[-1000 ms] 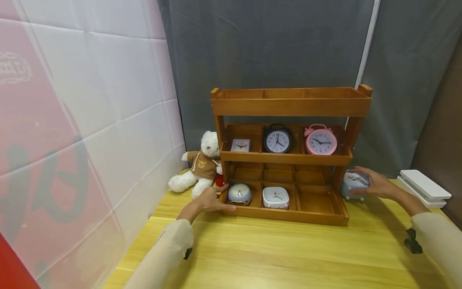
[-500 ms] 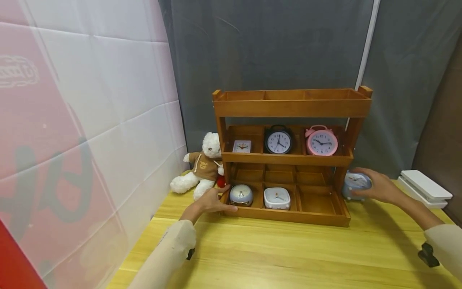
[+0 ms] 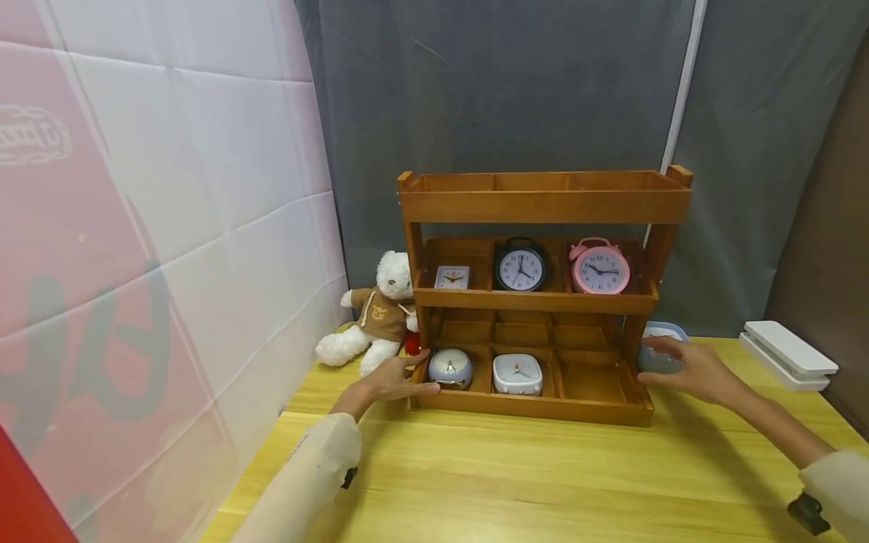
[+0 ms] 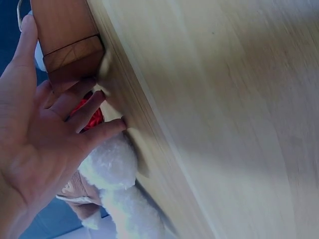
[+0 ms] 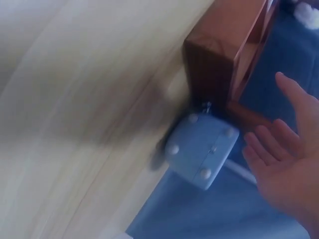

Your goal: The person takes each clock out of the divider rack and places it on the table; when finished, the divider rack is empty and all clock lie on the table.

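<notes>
A brown wooden three-tier shelf (image 3: 543, 207) stands on the table. My left hand (image 3: 388, 381) touches its lower left corner, with the thumb at the front edge and the other fingers fairly straight along the end, as the left wrist view shows. My right hand (image 3: 702, 371) is beside the lower right end, fingers spread and relaxed, holding nothing. Behind those fingers, against the shelf's side, stands a blue alarm clock (image 5: 202, 149), partly hidden in the head view. On the bottom tier are a round lavender clock (image 3: 451, 368) and a white square clock (image 3: 517, 374).
The middle tier bears a small white square clock (image 3: 452, 277), a black alarm clock (image 3: 520, 269) and a pink alarm clock (image 3: 600, 270). A white teddy bear (image 3: 385, 313) sits left of the shelf. A white flat device (image 3: 790, 351) lies at the right.
My right hand has let go of the blue clock and moved left to the shelf's lower right end. The left hand stays at the left corner.
</notes>
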Tool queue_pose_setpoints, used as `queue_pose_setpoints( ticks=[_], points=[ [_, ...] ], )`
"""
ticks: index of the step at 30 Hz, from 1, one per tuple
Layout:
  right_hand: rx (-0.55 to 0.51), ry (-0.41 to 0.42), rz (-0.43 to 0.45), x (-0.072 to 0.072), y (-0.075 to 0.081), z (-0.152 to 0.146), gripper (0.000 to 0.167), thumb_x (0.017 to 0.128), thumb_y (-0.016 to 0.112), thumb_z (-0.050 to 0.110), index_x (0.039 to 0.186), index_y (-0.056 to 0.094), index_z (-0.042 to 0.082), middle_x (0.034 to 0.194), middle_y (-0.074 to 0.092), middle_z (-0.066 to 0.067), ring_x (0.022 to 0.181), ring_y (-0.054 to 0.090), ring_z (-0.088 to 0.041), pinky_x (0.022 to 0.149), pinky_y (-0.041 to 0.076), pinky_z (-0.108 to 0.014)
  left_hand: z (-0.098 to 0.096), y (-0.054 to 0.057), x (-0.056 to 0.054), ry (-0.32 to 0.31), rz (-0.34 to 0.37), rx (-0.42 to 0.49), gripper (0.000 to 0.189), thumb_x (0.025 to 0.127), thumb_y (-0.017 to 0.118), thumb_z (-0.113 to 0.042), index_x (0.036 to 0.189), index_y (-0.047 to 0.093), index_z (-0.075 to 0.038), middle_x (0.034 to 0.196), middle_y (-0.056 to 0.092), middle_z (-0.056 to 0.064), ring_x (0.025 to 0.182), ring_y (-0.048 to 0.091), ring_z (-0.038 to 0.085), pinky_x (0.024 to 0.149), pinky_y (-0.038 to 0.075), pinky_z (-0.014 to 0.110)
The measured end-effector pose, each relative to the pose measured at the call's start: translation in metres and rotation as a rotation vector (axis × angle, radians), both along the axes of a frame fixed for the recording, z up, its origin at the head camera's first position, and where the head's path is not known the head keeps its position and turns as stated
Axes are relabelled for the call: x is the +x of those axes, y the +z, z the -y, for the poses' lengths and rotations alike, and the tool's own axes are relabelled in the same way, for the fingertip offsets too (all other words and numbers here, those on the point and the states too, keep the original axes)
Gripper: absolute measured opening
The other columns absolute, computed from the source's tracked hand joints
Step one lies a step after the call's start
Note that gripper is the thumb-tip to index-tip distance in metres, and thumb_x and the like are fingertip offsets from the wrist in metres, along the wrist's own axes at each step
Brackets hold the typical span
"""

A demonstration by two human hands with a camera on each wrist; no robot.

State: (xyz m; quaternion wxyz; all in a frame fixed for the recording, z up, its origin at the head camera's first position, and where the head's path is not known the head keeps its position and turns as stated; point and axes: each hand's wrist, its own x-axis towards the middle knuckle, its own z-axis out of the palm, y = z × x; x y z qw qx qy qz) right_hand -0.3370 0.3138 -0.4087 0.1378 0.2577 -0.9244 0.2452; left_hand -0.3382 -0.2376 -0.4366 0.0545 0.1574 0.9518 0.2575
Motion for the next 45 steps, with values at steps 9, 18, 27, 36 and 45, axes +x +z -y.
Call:
queue_pose_setpoints(
  ticks=[9, 18, 27, 36, 45],
  points=[
    [-0.002, 0.125, -0.061, 0.007, -0.001, 0.039, 0.056, 0.085, 0.089, 0.027, 0.130, 0.069, 0.001, 0.121, 0.074, -0.017, 0.108, 0.071, -0.038, 0.086, 0.058, -0.055, 0.000, -0.004, -0.004, -0.016, 0.008, 0.011, 0.092, 0.090, 0.077, -0.057, 0.162, 0.039, -0.013, 0.156, 0.047, 0.022, 0.143, 0.046, 0.040, 0.114, 0.041, 0.054],
    [-0.062, 0.212, 0.032, -0.002, -0.006, 0.100, 0.054, 0.088, 0.086, 0.029, 0.133, 0.069, 0.006, 0.127, 0.072, -0.017, 0.115, 0.068, -0.040, 0.094, 0.056, -0.055, 0.008, -0.002, -0.008, -0.008, 0.032, -0.029, 0.096, 0.086, 0.077, -0.063, 0.163, 0.039, -0.019, 0.156, 0.048, 0.021, 0.141, 0.048, 0.039, 0.113, 0.042, 0.054],
    [-0.087, 0.261, 0.124, -0.019, -0.014, 0.139, 0.056, 0.086, 0.088, 0.021, 0.136, 0.067, 0.006, 0.128, 0.071, -0.015, 0.114, 0.067, -0.040, 0.097, 0.053, -0.058, -0.002, -0.003, -0.011, -0.007, 0.035, -0.064, 0.097, 0.085, 0.075, -0.068, 0.163, 0.039, -0.023, 0.156, 0.048, 0.020, 0.141, 0.049, 0.037, 0.113, 0.043, 0.052],
    [-0.015, 0.292, 0.162, -0.033, -0.019, 0.168, 0.069, 0.080, 0.093, 0.025, 0.138, 0.065, 0.002, 0.134, 0.067, -0.020, 0.123, 0.062, -0.043, 0.100, 0.051, -0.059, -0.002, -0.001, -0.012, -0.002, 0.041, -0.094, 0.098, 0.085, 0.074, -0.069, 0.163, 0.038, -0.024, 0.156, 0.048, 0.021, 0.141, 0.049, 0.038, 0.112, 0.043, 0.053],
    [0.015, 0.328, 0.178, -0.043, -0.026, 0.183, 0.066, 0.079, 0.093, 0.029, 0.135, 0.069, 0.004, 0.136, 0.067, -0.019, 0.124, 0.062, -0.042, 0.100, 0.052, -0.058, 0.002, 0.003, -0.009, 0.008, 0.061, -0.077, 0.097, 0.086, 0.075, -0.066, 0.164, 0.036, -0.024, 0.157, 0.045, 0.024, 0.142, 0.047, 0.042, 0.113, 0.042, 0.054]
  ],
)
